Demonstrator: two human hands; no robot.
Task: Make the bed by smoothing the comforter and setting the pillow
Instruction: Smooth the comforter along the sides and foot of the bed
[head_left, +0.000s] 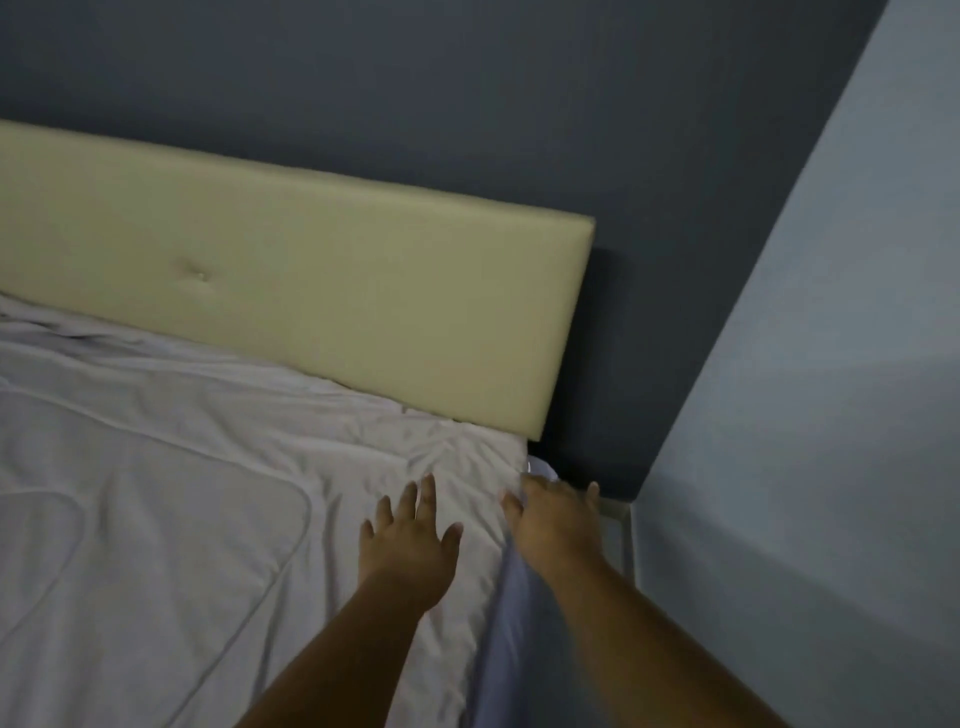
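Note:
A pale grey quilted comforter (156, 493) covers the bed, creased near its upper right corner by the headboard. My left hand (410, 540) lies flat on it with fingers spread, just left of that corner. My right hand (556, 519) is at the bed's right edge, fingers curled over the comforter's corner where the fabric hangs down the side. No pillow is in view.
A cream padded headboard (311, 270) runs along the dark blue-grey wall (467, 104). A lighter blue wall (805, 415) stands close on the right, leaving a narrow gap with a pale floor strip (623, 535) beside the bed.

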